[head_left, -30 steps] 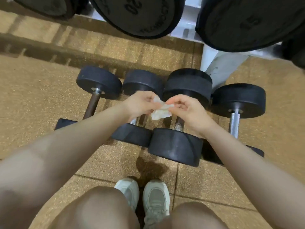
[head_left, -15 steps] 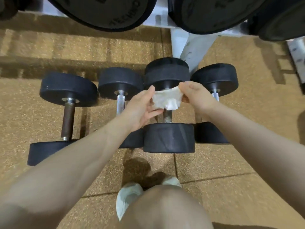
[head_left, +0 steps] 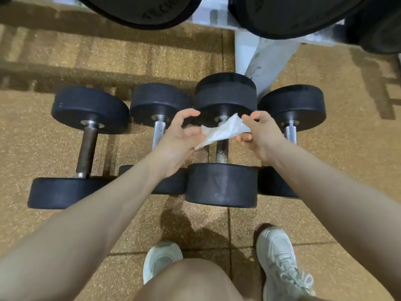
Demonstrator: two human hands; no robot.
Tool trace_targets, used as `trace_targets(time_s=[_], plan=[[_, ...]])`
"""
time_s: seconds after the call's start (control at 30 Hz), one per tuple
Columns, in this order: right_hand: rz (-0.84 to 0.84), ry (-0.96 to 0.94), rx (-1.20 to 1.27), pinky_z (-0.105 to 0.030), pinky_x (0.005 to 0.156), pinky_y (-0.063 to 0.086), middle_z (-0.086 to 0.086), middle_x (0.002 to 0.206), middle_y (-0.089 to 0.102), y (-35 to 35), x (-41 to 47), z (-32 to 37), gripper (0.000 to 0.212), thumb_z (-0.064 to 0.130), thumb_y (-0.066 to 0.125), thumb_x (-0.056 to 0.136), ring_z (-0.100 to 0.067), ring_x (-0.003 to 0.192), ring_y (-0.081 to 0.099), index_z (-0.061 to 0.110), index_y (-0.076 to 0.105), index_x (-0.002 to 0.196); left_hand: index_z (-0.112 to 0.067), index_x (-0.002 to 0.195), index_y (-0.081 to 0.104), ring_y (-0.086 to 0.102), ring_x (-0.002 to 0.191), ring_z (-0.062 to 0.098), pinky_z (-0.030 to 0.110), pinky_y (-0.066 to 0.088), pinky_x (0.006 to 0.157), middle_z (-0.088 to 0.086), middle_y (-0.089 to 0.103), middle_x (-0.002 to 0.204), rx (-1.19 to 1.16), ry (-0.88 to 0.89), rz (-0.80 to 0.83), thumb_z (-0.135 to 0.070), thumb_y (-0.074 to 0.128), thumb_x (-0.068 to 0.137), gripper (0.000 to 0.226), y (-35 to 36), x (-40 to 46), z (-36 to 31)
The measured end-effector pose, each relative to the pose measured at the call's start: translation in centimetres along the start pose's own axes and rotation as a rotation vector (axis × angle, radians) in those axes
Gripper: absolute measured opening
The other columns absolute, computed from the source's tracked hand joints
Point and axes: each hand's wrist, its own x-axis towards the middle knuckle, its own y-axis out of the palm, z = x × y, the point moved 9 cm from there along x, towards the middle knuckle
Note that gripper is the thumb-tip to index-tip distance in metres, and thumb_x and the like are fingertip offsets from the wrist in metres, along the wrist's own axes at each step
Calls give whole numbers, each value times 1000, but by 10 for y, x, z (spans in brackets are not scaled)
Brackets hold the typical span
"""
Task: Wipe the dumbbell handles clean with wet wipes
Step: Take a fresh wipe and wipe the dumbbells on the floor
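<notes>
Several black dumbbells lie side by side on the floor. The leftmost dumbbell has a rusty brown handle, and the second dumbbell has a chrome one. Over the knurled handle of the big third dumbbell, a crumpled white wet wipe is stretched between my hands. My left hand holds its lower left corner in the fingers, with the index finger curled above. My right hand pinches its right end. The fourth dumbbell lies behind my right wrist, partly hidden.
Large black weight plates hang on a white rack along the top; its white leg comes down just behind the third dumbbell. My pale shoes and one knee fill the bottom. The floor is speckled tan rubber tiles.
My hands have drawn apart and the wipe has gone from a bunched wad to a stretched strip. The view has shifted, and my feet now stand apart.
</notes>
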Motion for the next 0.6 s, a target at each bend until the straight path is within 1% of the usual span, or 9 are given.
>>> trace_targets(time_s=[0.07,0.13,0.23,0.3,0.37,0.43,0.47,0.53,0.6], plan=[[62,48,44,-19,48,48,-12,89,51,0,8,-5,9,12,42,98,-7,42,35,18,44,92,-24,92,60,55,73,14,22,41,66,-2,67,83,175,46,20,9,46,90,35,10,4,0],[138,51,-32,-26,62,54,-8,83,53,-2,16,-3,13,12,41,98,-10,52,42,17,52,102,-20,85,66,55,82,13,23,42,74,-2,65,91,284,45,-31,5,45,92,34,14,9,4],[281,116,-140,-35,86,53,-7,83,60,-6,23,-4,36,37,43,97,-14,66,54,7,63,98,-15,88,66,55,71,5,15,43,66,-1,64,86,171,-1,-88,-8,44,95,24,20,14,7],[344,60,-309,-32,84,53,-6,85,63,-10,28,-1,41,47,49,91,-15,78,60,9,66,88,-14,89,65,53,67,2,15,43,67,-3,62,81,130,-11,-109,-19,50,94,17,24,18,7],[415,-86,-535,-29,76,53,-4,79,58,-7,31,5,26,36,64,84,-12,72,57,10,67,87,-13,97,63,54,74,3,17,43,76,-4,62,85,229,-28,-92,-19,64,86,13,27,25,10],[410,-198,-624,-27,69,51,-2,73,57,-10,36,10,12,21,69,81,-9,64,53,9,67,81,-12,103,62,58,84,8,23,44,87,1,64,94,377,-72,-76,-19,78,69,39,29,33,17],[407,-222,-625,-26,68,49,-2,74,58,-12,39,11,8,16,69,82,-9,65,53,10,66,78,-12,101,63,59,86,10,25,45,89,4,66,96,455,-88,-86,-19,81,65,40,30,35,18],[408,-226,-596,-21,69,44,-1,78,58,-16,43,12,9,13,66,83,-9,70,52,14,63,75,-14,83,66,58,72,7,18,46,79,5,65,82,616,-72,-135,-17,76,74,14,31,40,17],[389,-217,-530,-17,70,41,6,86,57,-24,50,11,11,11,64,84,-5,77,52,19,61,78,-15,67,63,49,55,4,16,41,61,2,56,64,680,-53,-206,-19,65,85,19,32,45,16]])
